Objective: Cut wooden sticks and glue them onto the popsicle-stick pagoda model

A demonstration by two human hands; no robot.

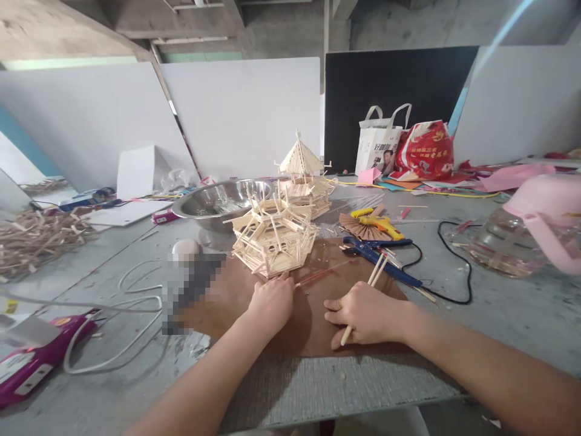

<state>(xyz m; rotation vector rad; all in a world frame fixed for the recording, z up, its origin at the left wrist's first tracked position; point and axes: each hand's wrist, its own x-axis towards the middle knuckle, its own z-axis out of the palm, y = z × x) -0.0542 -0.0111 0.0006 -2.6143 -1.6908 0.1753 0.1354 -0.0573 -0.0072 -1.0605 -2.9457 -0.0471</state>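
A pavilion model (275,236) built of pale wooden sticks, with uprights jutting from its top, sits on a brown board (313,327). My left hand (271,303) is at its front lower edge, fingers closed on the base; the fingertips are partly hidden. To the right, my right hand (363,315) rests low over the board, closed around a pair of thin wooden sticks (376,272) that poke out above and below the fist. Thin reddish sticks (322,274) lie between the two hands. Behind the model stands a second stick pavilion (299,160) with a pointed roof.
Blue-handled pliers (385,260) and a yellow glue gun (379,224) lie right of the model. A steel basin (204,203) is behind left. A pink-lidded jug (512,236) stands right. White cable (113,297) and a purple power strip (45,357) occupy the left.
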